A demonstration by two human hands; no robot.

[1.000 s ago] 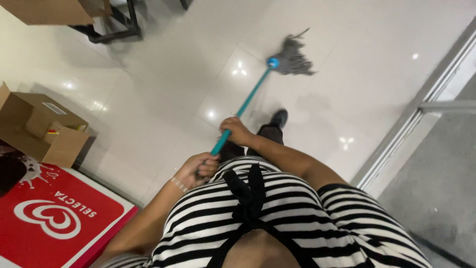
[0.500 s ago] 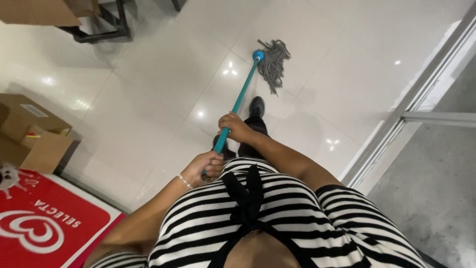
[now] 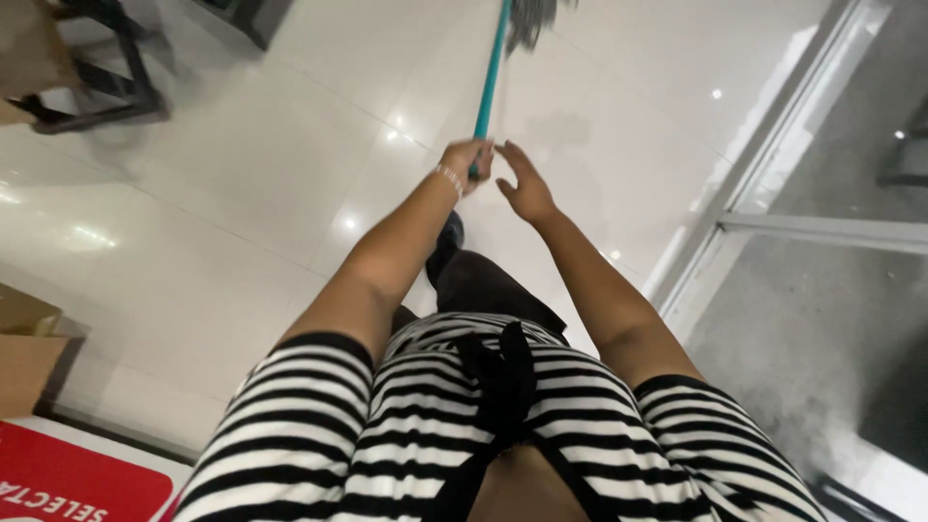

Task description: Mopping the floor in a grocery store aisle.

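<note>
Both arms are stretched forward toward 12 o'clock. The left hand (image 3: pixel 466 158) is wrapped around the near end of the mop handle (image 3: pixel 488 82), fingers closed about the teal shaft, a thin bracelet (image 3: pixel 449 178) showing at the wrist. The right hand (image 3: pixel 522 186) is off the handle, fingers spread and slightly curled, palm facing left, just beside the shaft at its 4 o'clock and apart from it.

The handle's long axis runs from the left hand up toward 12 o'clock, leaning a little to 1 o'clock, and leaves the frame at the top edge. The grey mop head (image 3: pixel 530 17) is only partly in view there and blurred. The left hand is therefore the 1 hand on the tool; the right lies nearest the low end of the shaft, with the handle at its 10 o'clock.

The mop works over a glossy white tile floor (image 3: pixel 271 164). A metal door frame (image 3: pixel 773 145) runs along 2 to 3 o'clock, a dark stand (image 3: pixel 106 87) sits at 10 o'clock, and a cardboard box (image 3: pixel 24 358) and a red mat (image 3: pixel 68 483) lie at 8 o'clock.

Against the frame 0.5 s earlier: 2 hands then gripped the handle close to the body; now the arms are extended, the right has let go, and the mop head has travelled farther away, up to the top edge.
</note>
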